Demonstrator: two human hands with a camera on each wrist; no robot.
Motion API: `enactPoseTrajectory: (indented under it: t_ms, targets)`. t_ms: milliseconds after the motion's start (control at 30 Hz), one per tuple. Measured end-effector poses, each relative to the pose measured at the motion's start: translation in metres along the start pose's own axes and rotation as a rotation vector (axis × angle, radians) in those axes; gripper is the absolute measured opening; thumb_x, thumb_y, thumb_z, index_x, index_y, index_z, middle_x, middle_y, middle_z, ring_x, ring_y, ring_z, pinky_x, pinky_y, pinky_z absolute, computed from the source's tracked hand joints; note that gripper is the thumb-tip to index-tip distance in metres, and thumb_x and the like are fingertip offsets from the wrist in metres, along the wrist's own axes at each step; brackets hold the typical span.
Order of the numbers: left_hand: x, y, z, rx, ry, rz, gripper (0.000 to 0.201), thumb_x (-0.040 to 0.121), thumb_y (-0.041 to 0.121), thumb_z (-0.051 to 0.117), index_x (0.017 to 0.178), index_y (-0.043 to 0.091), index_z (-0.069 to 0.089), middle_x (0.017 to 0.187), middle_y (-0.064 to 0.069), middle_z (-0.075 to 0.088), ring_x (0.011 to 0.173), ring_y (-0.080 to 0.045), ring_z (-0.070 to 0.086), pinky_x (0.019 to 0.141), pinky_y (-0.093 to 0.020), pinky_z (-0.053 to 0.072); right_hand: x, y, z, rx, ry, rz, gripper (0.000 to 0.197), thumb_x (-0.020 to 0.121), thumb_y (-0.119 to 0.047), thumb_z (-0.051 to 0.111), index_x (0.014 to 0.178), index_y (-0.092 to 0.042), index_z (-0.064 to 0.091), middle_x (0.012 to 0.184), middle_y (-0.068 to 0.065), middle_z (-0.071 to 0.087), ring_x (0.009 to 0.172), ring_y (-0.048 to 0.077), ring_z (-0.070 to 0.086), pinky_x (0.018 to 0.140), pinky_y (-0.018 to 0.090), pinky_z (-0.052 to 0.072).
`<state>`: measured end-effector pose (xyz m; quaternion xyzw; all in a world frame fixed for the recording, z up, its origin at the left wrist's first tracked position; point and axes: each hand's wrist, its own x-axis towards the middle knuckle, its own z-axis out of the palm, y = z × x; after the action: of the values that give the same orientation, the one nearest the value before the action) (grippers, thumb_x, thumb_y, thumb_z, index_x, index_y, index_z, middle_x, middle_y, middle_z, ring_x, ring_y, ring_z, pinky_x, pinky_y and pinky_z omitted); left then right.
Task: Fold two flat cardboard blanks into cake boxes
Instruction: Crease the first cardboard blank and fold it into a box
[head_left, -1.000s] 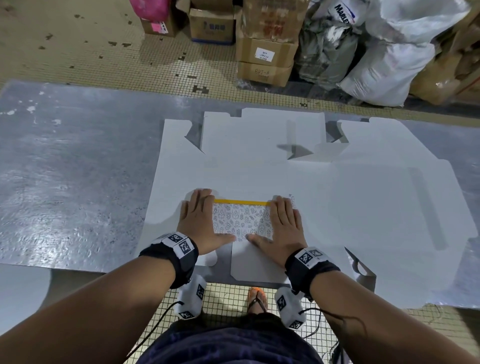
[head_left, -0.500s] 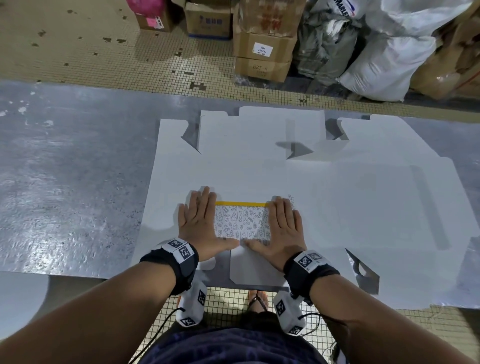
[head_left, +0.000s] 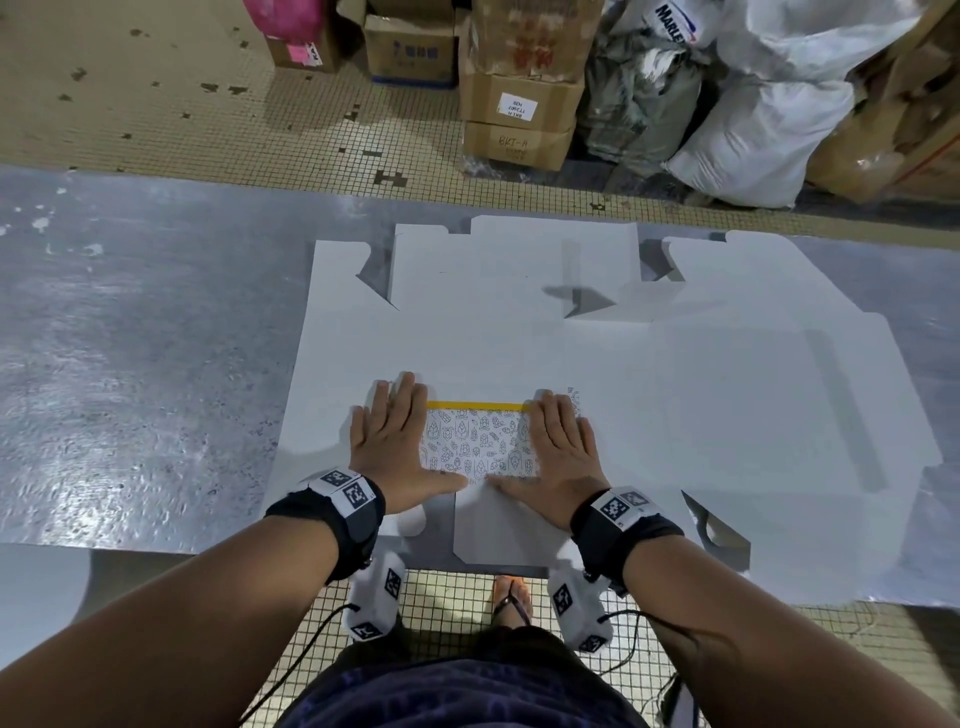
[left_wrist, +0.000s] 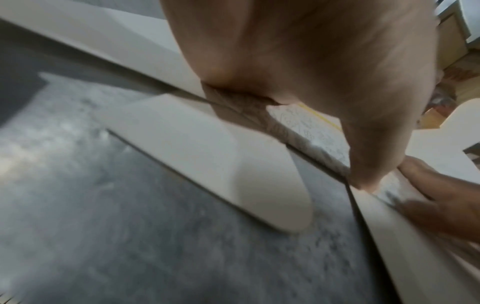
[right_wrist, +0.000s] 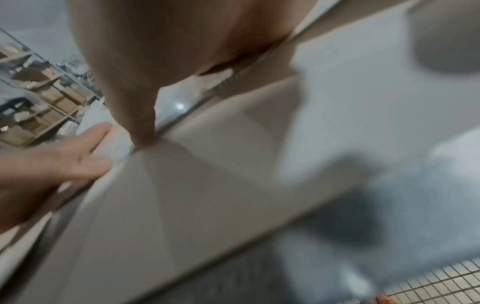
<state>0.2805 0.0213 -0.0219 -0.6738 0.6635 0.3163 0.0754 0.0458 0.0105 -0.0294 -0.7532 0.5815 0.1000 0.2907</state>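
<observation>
Pressing a folded flap flat on a cardboard blank.
Left hand (head_left: 388, 447) and right hand (head_left: 561, 452), fingers straight, flatten the patterned flap (head_left: 478, 441) onto the blank (head_left: 519, 353), likely creasing it.

Tiled floor (head_left: 156, 104), stacked cartons (head_left: 519, 104) and white sacks (head_left: 753, 150) behind.

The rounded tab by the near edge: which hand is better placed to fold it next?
Probably the left hand. The tab lies just beside its wrist, while the right hand presses the far side of the folded flap.
</observation>
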Motion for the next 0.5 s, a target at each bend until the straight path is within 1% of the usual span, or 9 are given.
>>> enactPoseTrajectory:
  t_ms: [67,133,167,233,300,333,400,467,500]
  targets:
    - [0.0,-0.009,-0.005,-0.026,-0.01,0.025,0.125,0.074,0.072,0.063,0.154,0.031,-0.024,0.153,0.017,-0.043,0.141,-0.012,-0.042,0.12,-0.043,-0.019,-0.002,0.01,-0.006,0.02,-0.008,-0.044,0.105,0.089,-0.071,0.046,0.154,-0.024,-0.021,0.153,-0.009,-0.037,0.142,0.012,-0.037,0.121,0.038,-0.016]
    - [-0.001,-0.017,-0.008,-0.027,0.014,0.044,0.124,0.073,0.073,0.065,0.156,0.034,-0.019,0.155,0.02,-0.038,0.144,-0.008,-0.036,0.122,-0.042,-0.013,-0.003,0.017,-0.009,0.042,0.007,-0.068,0.102,0.09,-0.063,0.053,0.155,-0.027,-0.016,0.155,-0.013,-0.033,0.143,0.009,-0.032,0.123,0.037,-0.01]
    - [-0.002,-0.017,-0.008,-0.021,0.034,0.045,0.124,0.072,0.074,0.065,0.156,0.035,-0.017,0.156,0.021,-0.035,0.145,-0.007,-0.033,0.123,-0.042,-0.01,-0.004,0.017,-0.009,0.056,0.021,-0.069,0.102,0.089,-0.063,0.054,0.156,-0.027,-0.014,0.156,-0.013,-0.031,0.144,0.008,-0.031,0.123,0.036,-0.011]
    - [-0.003,-0.012,-0.005,-0.006,0.079,0.019,0.124,0.072,0.071,0.068,0.157,0.035,-0.014,0.159,0.019,-0.031,0.147,-0.008,-0.029,0.123,-0.041,-0.009,-0.003,0.014,-0.004,0.067,0.046,-0.058,0.107,0.08,-0.074,0.046,0.156,-0.028,-0.013,0.158,-0.013,-0.029,0.146,0.009,-0.029,0.121,0.033,-0.014]
    - [-0.003,-0.004,-0.004,0.007,0.111,-0.013,0.123,0.074,0.066,0.07,0.157,0.032,-0.013,0.16,0.016,-0.029,0.148,-0.01,-0.028,0.123,-0.04,-0.01,-0.001,0.013,-0.002,0.079,0.057,-0.049,0.112,0.069,-0.082,0.036,0.156,-0.03,-0.011,0.159,-0.012,-0.027,0.146,0.011,-0.029,0.122,0.036,-0.013]
    - [-0.003,-0.002,-0.003,0.002,0.121,-0.021,0.122,0.073,0.064,0.071,0.157,0.032,-0.012,0.161,0.015,-0.028,0.148,-0.011,-0.028,0.123,-0.04,-0.011,-0.001,0.015,-0.003,0.092,0.057,-0.044,0.111,0.07,-0.082,0.04,0.157,-0.031,-0.008,0.16,-0.013,-0.026,0.146,0.011,-0.03,0.122,0.037,-0.012]
    - [-0.003,-0.007,-0.002,-0.028,0.138,-0.016,0.123,0.071,0.066,0.073,0.158,0.033,-0.007,0.163,0.015,-0.024,0.149,-0.013,-0.027,0.123,-0.04,-0.008,-0.003,0.02,-0.006,0.109,0.071,-0.027,0.106,0.077,-0.075,0.055,0.157,-0.035,-0.003,0.16,-0.015,-0.025,0.146,0.012,-0.031,0.122,0.037,-0.013]
    - [-0.004,-0.02,-0.003,-0.069,0.116,0.025,0.121,0.07,0.068,0.073,0.158,0.036,-0.005,0.162,0.017,-0.023,0.149,-0.012,-0.026,0.123,-0.039,-0.007,-0.007,0.025,-0.008,0.109,0.081,-0.02,0.103,0.081,-0.068,0.061,0.157,-0.038,-0.001,0.159,-0.014,-0.026,0.145,0.014,-0.032,0.121,0.036,-0.014]
    - [-0.005,-0.028,-0.005,-0.081,0.091,0.056,0.119,0.073,0.066,0.073,0.158,0.036,-0.004,0.161,0.018,-0.023,0.149,-0.01,-0.026,0.124,-0.038,-0.006,-0.008,0.027,-0.008,0.114,0.083,-0.028,0.101,0.083,-0.064,0.063,0.157,-0.038,0.0,0.159,-0.014,-0.027,0.146,0.014,-0.032,0.121,0.036,-0.013]
